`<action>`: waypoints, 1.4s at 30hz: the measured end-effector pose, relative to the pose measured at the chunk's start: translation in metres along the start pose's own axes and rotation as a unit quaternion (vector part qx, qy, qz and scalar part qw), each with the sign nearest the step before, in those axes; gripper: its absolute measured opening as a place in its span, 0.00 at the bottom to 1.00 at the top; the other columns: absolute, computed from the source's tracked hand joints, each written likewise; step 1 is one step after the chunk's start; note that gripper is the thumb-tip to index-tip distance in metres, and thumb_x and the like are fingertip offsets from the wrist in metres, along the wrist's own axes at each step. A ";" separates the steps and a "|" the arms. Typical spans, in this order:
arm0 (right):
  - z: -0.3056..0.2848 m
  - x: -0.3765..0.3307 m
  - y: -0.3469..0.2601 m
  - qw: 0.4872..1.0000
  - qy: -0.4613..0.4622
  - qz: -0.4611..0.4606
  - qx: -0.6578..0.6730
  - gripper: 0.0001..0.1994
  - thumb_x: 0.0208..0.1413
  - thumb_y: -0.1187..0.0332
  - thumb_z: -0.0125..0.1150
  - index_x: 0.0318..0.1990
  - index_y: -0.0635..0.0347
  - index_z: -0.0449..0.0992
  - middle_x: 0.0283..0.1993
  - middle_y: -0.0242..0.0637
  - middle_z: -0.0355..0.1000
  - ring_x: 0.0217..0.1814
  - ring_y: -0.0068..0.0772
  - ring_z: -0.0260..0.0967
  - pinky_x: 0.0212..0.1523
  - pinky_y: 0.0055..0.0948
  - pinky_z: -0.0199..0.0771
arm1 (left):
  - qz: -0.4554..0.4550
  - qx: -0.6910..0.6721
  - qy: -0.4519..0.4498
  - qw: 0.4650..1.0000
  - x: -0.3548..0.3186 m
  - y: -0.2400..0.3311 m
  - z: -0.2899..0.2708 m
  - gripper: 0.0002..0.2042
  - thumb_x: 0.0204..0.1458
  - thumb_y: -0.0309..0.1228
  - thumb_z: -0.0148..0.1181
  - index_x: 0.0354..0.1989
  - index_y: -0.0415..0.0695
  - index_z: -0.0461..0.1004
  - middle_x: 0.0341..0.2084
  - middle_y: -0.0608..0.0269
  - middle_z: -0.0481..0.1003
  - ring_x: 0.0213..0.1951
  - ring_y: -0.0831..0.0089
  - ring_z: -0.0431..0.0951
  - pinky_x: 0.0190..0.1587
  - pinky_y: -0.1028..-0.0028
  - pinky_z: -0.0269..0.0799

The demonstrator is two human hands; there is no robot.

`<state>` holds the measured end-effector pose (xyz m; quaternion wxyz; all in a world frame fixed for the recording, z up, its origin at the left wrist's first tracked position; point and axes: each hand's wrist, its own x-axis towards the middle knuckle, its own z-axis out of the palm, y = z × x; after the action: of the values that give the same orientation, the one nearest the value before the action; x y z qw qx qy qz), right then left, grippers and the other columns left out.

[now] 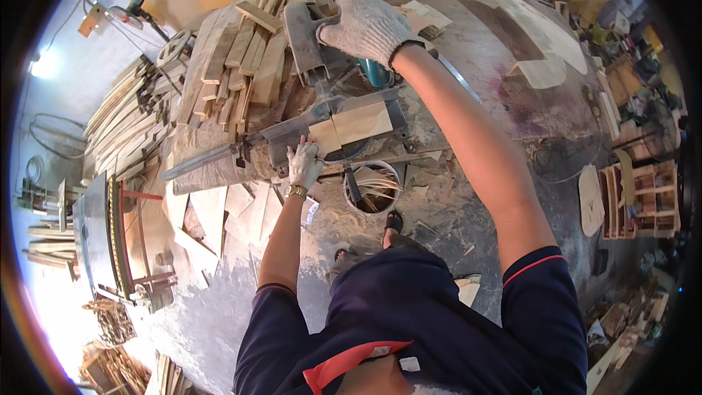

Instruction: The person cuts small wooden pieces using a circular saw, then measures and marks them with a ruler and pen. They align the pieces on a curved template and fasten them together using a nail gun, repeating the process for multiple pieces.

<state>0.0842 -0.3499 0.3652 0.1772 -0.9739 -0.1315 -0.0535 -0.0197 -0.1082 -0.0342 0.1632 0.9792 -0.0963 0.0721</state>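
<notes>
A miter saw (307,47) stands in front of me with its head raised over a grey metal base and fence (281,139). My right hand (369,25), in a white knitted glove, is closed at the top of the saw head, around its handle; the glove hides most of the grip. Against the fence lies a flat light wooden board (363,123), with a smaller wood piece (324,136) at its left and a thin dark line between them. My left hand (304,164), also gloved, rests with fingers stretched out at the smaller piece's left edge.
Stacked wood strips (245,55) lie left of the saw. Below the base stands a round white bucket (399,194) holding thin offcuts. Wood scraps (212,208) and sawdust cover the floor near my feet. Thin curved sheets (541,73) lie at the far right, beyond a wooden rack (654,197).
</notes>
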 end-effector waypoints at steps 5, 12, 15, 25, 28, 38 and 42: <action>0.003 -0.006 -0.002 0.995 0.073 -0.067 0.008 0.27 0.58 0.47 0.63 0.52 0.64 0.77 0.43 0.53 0.80 0.47 0.50 0.81 0.48 0.48 0.83 | -0.062 -0.034 0.029 0.997 -0.023 0.029 -0.003 0.23 0.56 0.46 0.67 0.52 0.42 0.76 0.65 0.53 0.73 0.75 0.49 0.61 0.75 0.41 0.51; -0.001 -0.018 -0.006 0.977 0.172 -0.114 0.059 0.16 0.58 0.57 0.62 0.44 0.61 0.79 0.43 0.50 0.80 0.43 0.46 0.82 0.41 0.44 0.86 | -0.340 -0.331 0.243 0.846 -0.029 0.066 0.034 0.18 0.55 0.30 0.69 0.51 0.40 0.71 0.40 0.54 0.76 0.43 0.59 0.78 0.49 0.61 0.74; 0.013 -0.043 0.002 0.937 0.271 -0.138 0.174 0.10 0.55 0.66 0.62 0.42 0.60 0.79 0.38 0.50 0.77 0.43 0.56 0.77 0.45 0.49 0.80 | -0.387 -0.398 0.207 0.806 -0.023 0.053 0.047 0.18 0.55 0.24 0.65 0.54 0.38 0.70 0.44 0.58 0.77 0.45 0.67 0.77 0.52 0.67 0.74; 0.149 -0.155 0.134 0.891 0.134 0.128 0.414 0.21 0.72 0.55 0.51 0.60 0.64 0.72 0.44 0.48 0.77 0.38 0.54 0.75 0.43 0.44 0.76 | -0.394 -0.548 0.245 0.696 -0.080 0.127 -0.023 0.22 0.60 0.20 0.53 0.65 0.39 0.69 0.36 0.69 0.70 0.33 0.80 0.66 0.38 0.75 0.67; 0.197 -0.187 0.176 0.837 -0.004 0.185 0.515 0.14 0.72 0.59 0.51 0.49 0.63 0.72 0.38 0.51 0.76 0.38 0.56 0.75 0.40 0.48 0.74 | -0.347 -0.523 0.195 0.754 -0.085 0.190 -0.034 0.24 0.62 0.23 0.58 0.68 0.39 0.67 0.37 0.66 0.68 0.36 0.76 0.67 0.38 0.74 0.67; 0.150 -0.135 0.426 0.846 -0.175 0.026 0.503 0.15 0.65 0.61 0.57 0.51 0.63 0.73 0.43 0.50 0.78 0.45 0.56 0.77 0.48 0.44 0.75 | -0.232 -0.513 -0.159 0.811 0.096 0.373 0.027 0.21 0.66 0.27 0.61 0.65 0.36 0.68 0.38 0.67 0.74 0.34 0.80 0.73 0.36 0.78 0.72; 0.097 -0.098 0.541 0.880 -0.175 -0.062 0.437 0.14 0.61 0.68 0.59 0.52 0.64 0.75 0.51 0.55 0.78 0.49 0.61 0.77 0.50 0.47 0.75 | -0.256 -0.555 -0.229 0.758 0.201 0.454 0.051 0.15 0.71 0.35 0.56 0.58 0.39 0.71 0.36 0.69 0.75 0.31 0.83 0.73 0.31 0.83 0.68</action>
<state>0.1445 -0.8263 0.0811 0.5550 -0.7811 -0.2305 0.1694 0.0850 -0.5798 0.0920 0.6634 0.6927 0.1000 -0.2647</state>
